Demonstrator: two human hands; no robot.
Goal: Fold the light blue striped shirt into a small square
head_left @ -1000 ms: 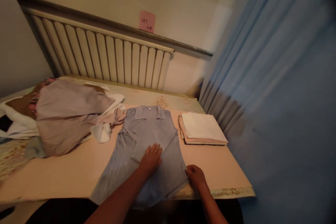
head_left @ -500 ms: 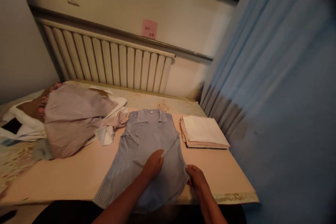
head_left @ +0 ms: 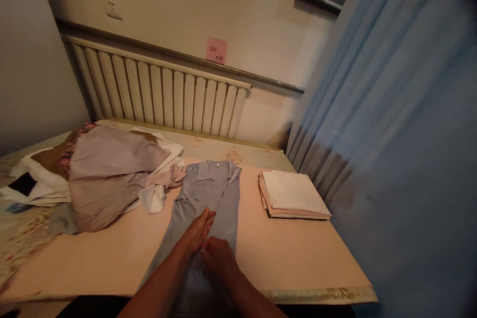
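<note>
A grey-blue collared shirt point(head_left: 203, 186) lies on the peach cloth in front of me, collar toward the wall. Its right side is folded over to the middle. My left hand point(head_left: 201, 228) rests on the shirt's centre, fingers stretched out, near the folded edge. Just beside it, my right hand point(head_left: 219, 254) is closed on the shirt's side edge, brought across to the middle. The lower part of the shirt is partly hidden by my forearms.
A neat folded stack of cloth point(head_left: 296, 195) lies at the right. A loose clothes pile point(head_left: 112, 174) covers the left. Beneath is a peach cloth point(head_left: 298, 253). A radiator point(head_left: 160, 89) stands behind, and a blue curtain point(head_left: 391, 134) hangs at the right.
My right hand has carried the shirt's right edge leftward over to the middle, folding that side. My left hand has shifted slightly left and turned on its edge.
</note>
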